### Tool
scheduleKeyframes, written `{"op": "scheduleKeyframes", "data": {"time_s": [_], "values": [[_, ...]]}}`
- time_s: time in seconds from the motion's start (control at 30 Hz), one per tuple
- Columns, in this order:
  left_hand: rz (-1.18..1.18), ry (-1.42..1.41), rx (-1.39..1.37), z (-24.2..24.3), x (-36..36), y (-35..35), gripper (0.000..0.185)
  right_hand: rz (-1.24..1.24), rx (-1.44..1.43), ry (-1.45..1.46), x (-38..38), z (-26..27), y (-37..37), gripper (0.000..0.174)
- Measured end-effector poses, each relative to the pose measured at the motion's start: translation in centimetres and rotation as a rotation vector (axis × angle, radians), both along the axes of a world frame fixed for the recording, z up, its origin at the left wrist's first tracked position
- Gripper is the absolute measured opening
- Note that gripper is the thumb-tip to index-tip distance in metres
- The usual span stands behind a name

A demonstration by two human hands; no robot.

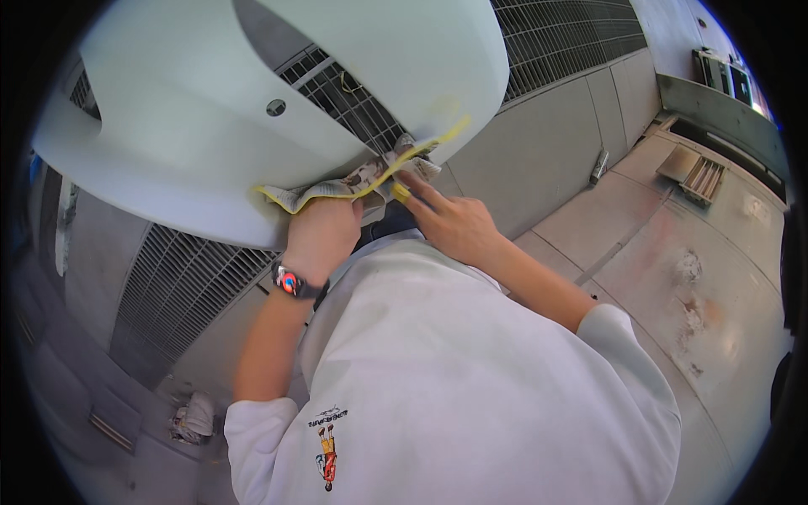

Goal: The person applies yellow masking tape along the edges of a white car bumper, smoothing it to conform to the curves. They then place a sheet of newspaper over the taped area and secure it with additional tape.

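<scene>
A large pale car body panel (189, 145), probably a bumper cover, curves in front of me with a long opening through it. Crumpled newspaper (363, 177) edged with yellow masking tape (413, 151) runs along its near side, below the opening. My left hand (325, 230), a smartwatch (291, 283) on its wrist, grips the newspaper from below; its fingertips are hidden behind the sheet. At the paper's right part, my right hand (451, 218) holds the taped edge between its fingers. A small yellow piece (399, 192), seemingly tape, shows at one right fingertip.
Metal floor gratings (568, 38) lie beyond the panel and at its lower left (189, 297). A silvery cylinder (599, 166) rests on the tiled floor at right, near a box with a slatted grille (691, 173). Crumpled waste (192, 418) sits at lower left.
</scene>
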State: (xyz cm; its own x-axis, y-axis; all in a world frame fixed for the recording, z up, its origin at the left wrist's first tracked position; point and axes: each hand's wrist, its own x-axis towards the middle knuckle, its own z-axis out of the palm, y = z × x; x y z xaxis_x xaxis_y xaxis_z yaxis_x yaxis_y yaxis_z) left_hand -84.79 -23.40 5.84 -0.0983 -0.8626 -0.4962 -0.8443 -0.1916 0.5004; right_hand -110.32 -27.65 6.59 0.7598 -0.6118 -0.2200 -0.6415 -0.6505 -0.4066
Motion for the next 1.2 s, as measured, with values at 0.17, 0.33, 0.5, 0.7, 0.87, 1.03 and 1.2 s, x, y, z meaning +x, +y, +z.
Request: {"op": "scheduleKeyframes", "data": {"time_s": [0.17,0.33,0.5,0.7,0.87,1.03,1.2], "values": [[-0.115,-0.23,-0.388,2.7,-0.9,3.0,0.043,0.017,-0.006,0.002,2.3,-2.7,-0.6,0.051],[-0.088,-0.126,-0.235,0.3,-1.1,2.9,0.047,0.019,-0.001,-0.04,2.1,-1.4,-1.3,0.057],[-0.147,-0.008,-0.07,-1.2,-0.6,0.6,0.046,-0.069,0.041,-0.031,2.8,-1.6,-1.3,0.058],[-0.188,-0.135,0.03,-0.5,-0.9,0.2,0.039,-0.095,0.262,-0.009,5.4,-1.9,-1.3,0.048],[-0.154,-0.153,-0.14,0.2,-0.6,2.4,0.033,-0.066,0.491,0.16,8.7,-2.2,-2.5,0.04],[-0.102,-0.091,-0.246,0.1,-0.9,2.6,0.037,-0.09,0.489,0.121,9.1,-1.3,-3.0,0.041],[-0.166,-0.231,-0.099,-0.4,-1.5,1.8,0.032,-0.164,0.207,0.004,4.0,0.8,-1.9,0.051]]}}
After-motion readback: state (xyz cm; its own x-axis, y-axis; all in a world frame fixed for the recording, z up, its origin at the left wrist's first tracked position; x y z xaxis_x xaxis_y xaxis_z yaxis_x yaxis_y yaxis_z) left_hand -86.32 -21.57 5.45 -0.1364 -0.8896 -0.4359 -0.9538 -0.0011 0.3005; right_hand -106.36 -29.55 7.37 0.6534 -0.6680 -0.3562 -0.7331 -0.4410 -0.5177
